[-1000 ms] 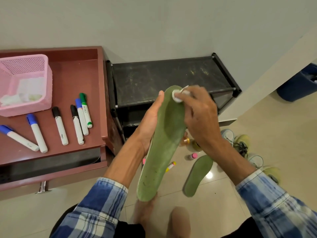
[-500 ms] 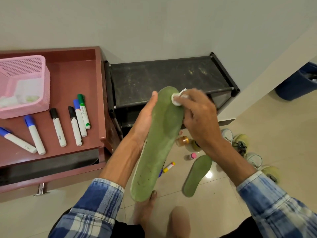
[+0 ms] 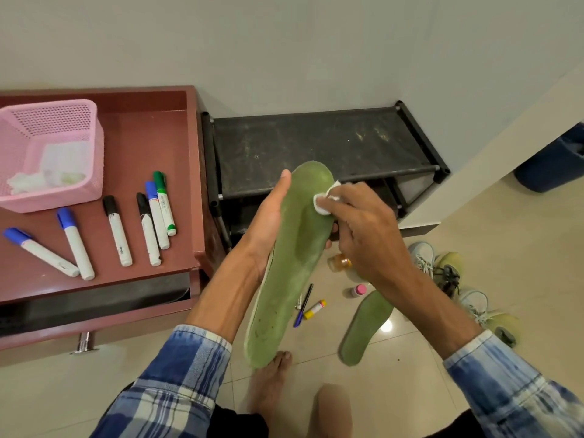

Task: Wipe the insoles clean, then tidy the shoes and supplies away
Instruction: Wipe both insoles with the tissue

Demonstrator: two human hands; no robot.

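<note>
My left hand [image 3: 268,222] grips a long green insole [image 3: 290,267] from behind, holding it upright and tilted, toe end up. My right hand [image 3: 363,229] pinches a small white cotton pad [image 3: 322,202] and presses it against the insole's upper right part. A second green insole [image 3: 366,327] lies flat on the tiled floor to the right. A pair of pale sneakers [image 3: 455,279] with yellowish soles sits on the floor at the right, partly hidden by my right forearm.
A black shoe rack [image 3: 316,143] stands against the wall. A red-brown cabinet top [image 3: 148,147] at left holds a pink basket [image 3: 50,153] and several markers [image 3: 155,216]; its drawer is ajar. Small bottles [image 3: 358,290], a pen [image 3: 303,306] and a glue stick lie on the floor.
My right hand has slid the cotton pad down the insole from the toe edge. The insole and my left hand have shifted slightly left and lower.
</note>
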